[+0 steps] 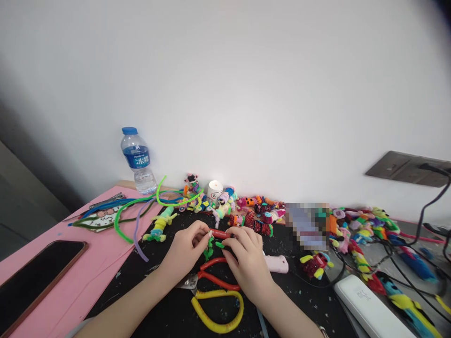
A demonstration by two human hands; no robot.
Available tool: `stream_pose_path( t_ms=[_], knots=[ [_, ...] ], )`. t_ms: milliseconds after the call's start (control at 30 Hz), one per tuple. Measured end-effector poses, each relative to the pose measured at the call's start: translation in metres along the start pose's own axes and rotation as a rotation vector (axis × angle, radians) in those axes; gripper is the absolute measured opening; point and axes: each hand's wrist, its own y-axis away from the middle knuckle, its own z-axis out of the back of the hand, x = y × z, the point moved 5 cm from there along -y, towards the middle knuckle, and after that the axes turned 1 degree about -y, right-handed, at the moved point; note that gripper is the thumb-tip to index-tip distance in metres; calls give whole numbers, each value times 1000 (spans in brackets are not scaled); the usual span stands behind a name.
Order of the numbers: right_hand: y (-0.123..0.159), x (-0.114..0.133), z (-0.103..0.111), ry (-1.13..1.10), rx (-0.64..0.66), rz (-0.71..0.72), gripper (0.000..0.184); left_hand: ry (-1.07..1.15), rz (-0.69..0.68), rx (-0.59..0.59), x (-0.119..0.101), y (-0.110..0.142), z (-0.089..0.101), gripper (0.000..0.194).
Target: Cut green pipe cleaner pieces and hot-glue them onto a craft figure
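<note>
My left hand (186, 251) and my right hand (246, 258) meet over the black mat (155, 277), and both pinch a short red pipe-cleaner roll (220, 233) held level between the fingertips. Green fuzzy bits (210, 249) hang just under it. Below the hands lie pliers with red handles (214, 277) and a yellow pipe-cleaner loop (218, 310). A pale pink tool (278, 264) rests right of my right hand.
A water bottle (138, 162), a small lit candle (214, 188) and several pipe-cleaner figures (246, 211) line the wall. Loose green, blue and purple pipe cleaners (130, 211) and a phone (35, 277) lie on the pink sheet (88, 267). A white power bank (369, 305), cables and a wall socket (405, 168) are at right.
</note>
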Motion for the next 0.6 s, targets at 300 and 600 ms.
stream_pose_path(
  t_ms=[300, 600],
  knots=[
    [4, 0, 5, -12, -26, -1, 11, -121, -53, -29, -3, 0, 2, 8],
    [7, -1, 8, 64, -83, 23, 20, -65, -165, 50, -8, 1, -1, 26]
  ],
)
